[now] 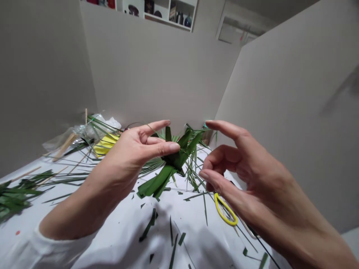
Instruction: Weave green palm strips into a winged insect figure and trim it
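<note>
My left hand (148, 144) pinches a bundle of folded green leaf strips (179, 155) between its thumb and fingers, index finger stretched out above. The bundle has a knotted middle, with flat ends fanning toward the lower left and upper right. To its right, my right hand (228, 160) is apart from the bundle. Its index finger points out, while the thumb lies close against the other curled fingers; whether a thin strand is between them is hidden. Just beneath that hand lie scissors with a yellow handle loop (226, 211), partly covered by it.
Cut leaf scraps (174, 239) are scattered over the white tabletop (123, 231). A pile of leaves (17, 196) lies at the left edge. Further back are a yellow packet (106, 144), clear plastic bags (98, 125) and wooden sticks (64, 147). Grey partitions (162, 74) enclose the table.
</note>
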Tool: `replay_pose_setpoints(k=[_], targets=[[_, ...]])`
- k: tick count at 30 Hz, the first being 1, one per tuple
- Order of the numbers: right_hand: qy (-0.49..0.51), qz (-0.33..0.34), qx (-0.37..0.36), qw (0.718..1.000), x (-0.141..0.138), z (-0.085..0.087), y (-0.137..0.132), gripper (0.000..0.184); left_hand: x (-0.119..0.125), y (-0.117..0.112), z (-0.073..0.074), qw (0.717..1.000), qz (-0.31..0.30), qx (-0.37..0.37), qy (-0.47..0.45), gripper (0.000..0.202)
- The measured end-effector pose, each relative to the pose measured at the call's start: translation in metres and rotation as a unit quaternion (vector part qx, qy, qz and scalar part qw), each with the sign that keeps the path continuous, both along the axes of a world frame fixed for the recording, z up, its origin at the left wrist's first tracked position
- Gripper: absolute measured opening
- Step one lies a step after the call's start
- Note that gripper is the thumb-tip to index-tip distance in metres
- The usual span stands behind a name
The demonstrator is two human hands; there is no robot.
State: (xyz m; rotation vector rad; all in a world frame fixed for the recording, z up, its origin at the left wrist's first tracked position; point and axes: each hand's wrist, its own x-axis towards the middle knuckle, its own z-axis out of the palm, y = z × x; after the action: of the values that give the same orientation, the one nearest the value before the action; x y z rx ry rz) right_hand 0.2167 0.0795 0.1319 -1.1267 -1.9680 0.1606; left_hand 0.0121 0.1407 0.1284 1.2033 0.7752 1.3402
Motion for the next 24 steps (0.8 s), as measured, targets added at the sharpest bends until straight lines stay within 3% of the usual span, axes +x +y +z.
replay_pose_setpoints(k=[8, 17, 24], targets=[[0.007, 0.003, 0.008, 1.000, -0.0034, 0.0006, 0.0004, 0.054, -0.0010, -0.0017, 0.0015, 1.000, 0.005, 0.000, 0.028, 0.078], [0.023, 0.013, -0.008, 1.000, -0.0037, -0.0010, 0.0012, 0.055, 0.0037, -0.0034, 0.0027, 0.998, -0.061, -0.017, 0.010, 0.086], [0.049, 0.016, -0.026, 0.998, -0.0089, -0.0034, 0.0021, 0.058, 0.0032, -0.0064, 0.0007, 0.997, -0.079, -0.011, 0.014, 0.070]])
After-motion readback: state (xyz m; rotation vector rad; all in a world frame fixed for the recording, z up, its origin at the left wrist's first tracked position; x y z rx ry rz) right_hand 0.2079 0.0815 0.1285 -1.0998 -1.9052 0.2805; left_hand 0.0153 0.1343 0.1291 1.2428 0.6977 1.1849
